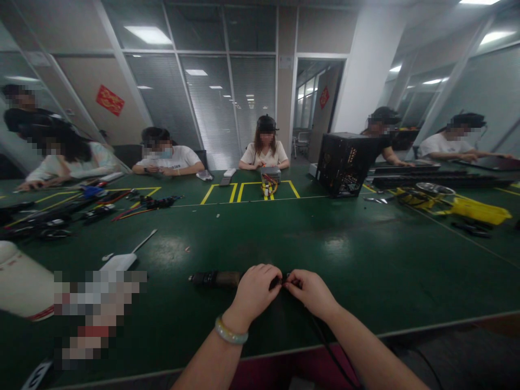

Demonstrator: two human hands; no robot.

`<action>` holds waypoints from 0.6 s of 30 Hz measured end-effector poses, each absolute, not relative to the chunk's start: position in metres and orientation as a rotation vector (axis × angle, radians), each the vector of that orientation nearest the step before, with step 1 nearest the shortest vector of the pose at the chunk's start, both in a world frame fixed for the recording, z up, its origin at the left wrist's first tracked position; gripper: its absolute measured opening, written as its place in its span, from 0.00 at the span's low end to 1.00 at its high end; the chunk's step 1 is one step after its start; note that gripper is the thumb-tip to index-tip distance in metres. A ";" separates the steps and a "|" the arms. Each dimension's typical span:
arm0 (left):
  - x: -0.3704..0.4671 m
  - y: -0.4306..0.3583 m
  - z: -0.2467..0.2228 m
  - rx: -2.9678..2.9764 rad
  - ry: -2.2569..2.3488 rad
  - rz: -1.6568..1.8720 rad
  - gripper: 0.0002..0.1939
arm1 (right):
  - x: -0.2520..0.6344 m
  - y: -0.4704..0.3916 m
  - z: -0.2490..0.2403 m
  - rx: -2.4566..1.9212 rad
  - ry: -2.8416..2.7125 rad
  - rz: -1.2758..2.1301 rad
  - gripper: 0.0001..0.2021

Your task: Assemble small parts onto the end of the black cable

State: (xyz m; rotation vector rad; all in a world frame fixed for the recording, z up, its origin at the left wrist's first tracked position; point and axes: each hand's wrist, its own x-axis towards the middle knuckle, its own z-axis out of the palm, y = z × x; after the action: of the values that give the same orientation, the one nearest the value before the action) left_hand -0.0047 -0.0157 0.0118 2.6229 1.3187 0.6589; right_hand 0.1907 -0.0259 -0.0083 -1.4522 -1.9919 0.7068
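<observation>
Both hands meet over the near part of the green table [182,336]. My left hand [258,287], with a bangle at its wrist, is curled around something dark and small. Beside it lies a dark cylindrical tool [217,279], its tip pointing left; part of it is hidden behind the hand. The thumb and fingers of my right hand [306,290] pinch a small dark piece right next to the left fingertips, too small to make out. A black cable [325,338] hangs from near the right hand over the table's edge.
A white cup-like container [24,281] and a screwdriver [144,241] are at the left. Cable bundles [150,203] lie farther back. Across the table stand a black computer case [343,162], a power supply [270,176] and a yellow tray [479,210]. Several people sit opposite.
</observation>
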 end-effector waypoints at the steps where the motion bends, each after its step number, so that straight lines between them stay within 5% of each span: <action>1: -0.005 -0.016 0.012 2.615 1.339 0.662 0.07 | 0.191 -0.026 -0.009 -1.454 -1.989 0.705 0.06; 18: -0.005 -0.015 0.012 2.617 1.314 0.644 0.06 | 0.191 -0.025 -0.010 -1.460 -1.993 0.703 0.06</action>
State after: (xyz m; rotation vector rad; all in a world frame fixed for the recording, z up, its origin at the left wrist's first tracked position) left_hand -0.0049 -0.0150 0.0118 2.6171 1.3136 0.6444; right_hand 0.1913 -0.0248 -0.0099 -1.4602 -1.9934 0.7028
